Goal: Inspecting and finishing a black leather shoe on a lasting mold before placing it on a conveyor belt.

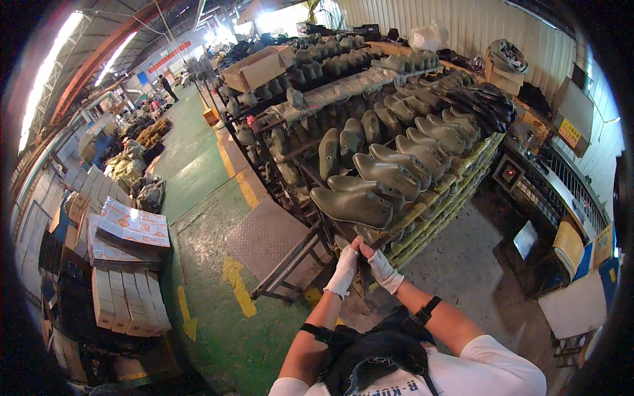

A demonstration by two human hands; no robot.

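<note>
My left hand point(345, 268) and my right hand point(383, 268) wear white gloves with bare fingertips. They meet at the near corner of a wheeled-looking metal rack point(290, 261), just below its front shoe last. Both hands look closed, with fingers and thumbs drawn together; what lies between them, if anything, is too small to make out. Directly beyond them, rows of dull green-grey shoe lasts point(353, 206) stand on a shelf, toes mostly to the left. Yellowish slatted shelf edges point(422, 228) run along the rack's right side.
Left of the rack runs a green floor aisle with a yellow arrow point(236, 284). Stacked cartons point(132, 228) line its far left. An open cardboard box point(259, 68) rests on lasts farther back. On the right stands a dark machine bench point(528, 178), with a person point(168, 88) distant in the aisle.
</note>
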